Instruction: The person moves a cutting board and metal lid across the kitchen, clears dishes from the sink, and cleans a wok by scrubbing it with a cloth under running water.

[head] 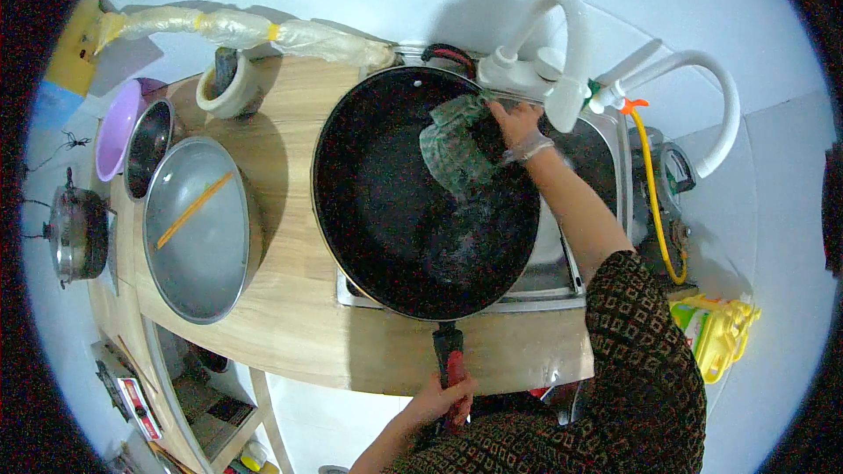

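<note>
A large black frying pan [382, 210] with a long handle lies over the steel sink [527, 306], hiding much of it. My left hand [448, 398] grips the black and red handle [449, 342] at the counter's front edge. On the pan's far right side, my right hand [517, 122] holds a green and white checked cloth [458, 148], which hangs over the dark inner surface. Wet-looking, pale patches show on the pan's lower right. Just right of that hand stands a white faucet [570, 72] with a bent spout.
Left on the wooden counter [296, 210] are a grey metal basin [197, 243] with chopsticks across it, a dark bowl [148, 151], a purple basin [118, 131] and a stone mortar [230, 85]. A plastic-wrapped pipe [237, 33] runs behind. A yellow hose [649, 191] hangs at right.
</note>
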Motion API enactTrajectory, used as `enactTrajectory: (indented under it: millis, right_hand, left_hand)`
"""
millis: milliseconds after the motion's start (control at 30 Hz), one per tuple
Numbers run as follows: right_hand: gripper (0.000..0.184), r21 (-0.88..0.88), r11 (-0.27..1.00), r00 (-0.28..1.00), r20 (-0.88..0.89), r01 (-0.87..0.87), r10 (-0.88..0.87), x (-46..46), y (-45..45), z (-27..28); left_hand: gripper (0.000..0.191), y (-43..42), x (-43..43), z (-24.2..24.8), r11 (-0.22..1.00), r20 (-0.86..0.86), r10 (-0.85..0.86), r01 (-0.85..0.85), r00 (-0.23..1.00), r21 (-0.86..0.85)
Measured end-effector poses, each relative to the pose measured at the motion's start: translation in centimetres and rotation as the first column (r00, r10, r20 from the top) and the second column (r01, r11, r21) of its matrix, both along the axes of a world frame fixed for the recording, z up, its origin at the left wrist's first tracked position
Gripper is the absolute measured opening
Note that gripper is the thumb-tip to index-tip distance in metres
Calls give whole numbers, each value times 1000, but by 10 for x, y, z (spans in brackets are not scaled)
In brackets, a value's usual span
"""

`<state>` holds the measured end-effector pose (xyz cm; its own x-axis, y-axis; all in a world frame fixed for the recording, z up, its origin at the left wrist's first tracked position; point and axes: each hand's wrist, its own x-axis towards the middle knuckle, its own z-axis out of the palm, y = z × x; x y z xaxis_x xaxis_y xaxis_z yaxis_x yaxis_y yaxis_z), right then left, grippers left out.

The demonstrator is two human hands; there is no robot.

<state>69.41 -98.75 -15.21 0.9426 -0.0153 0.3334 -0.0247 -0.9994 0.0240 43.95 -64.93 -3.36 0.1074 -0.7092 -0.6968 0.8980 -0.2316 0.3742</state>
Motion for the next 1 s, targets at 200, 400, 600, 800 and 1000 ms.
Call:
enactTrajectory:
  millis: [200,400,600,800,1000]
  right_hand:
    - [22,-168,951,889,-426,-259,167,-91,-3,51]
    - [14,1,902,799,-465,-431,382,-170,15,58]
    - [6,315,823,680,-464,-473,568,-193,62,96]
    - [17,833,455,580,-210,-315,787,-185,136,103]
    - [18,999,32,766,6,-35,643,-99,233,118]
  left_hand:
    - [30,2,-7,-4,999,-17,51,-51,999,17]
    - [33,-2,-11,-1,993,-20,117,-117,993,-23]
    - [31,5,-5,7,993,-28,114,-115,993,-38]
    - [24,6,-11,-12,996,-91,69,-73,993,-45]
    - [24,5,-9,-13,982,-103,120,-133,988,-131]
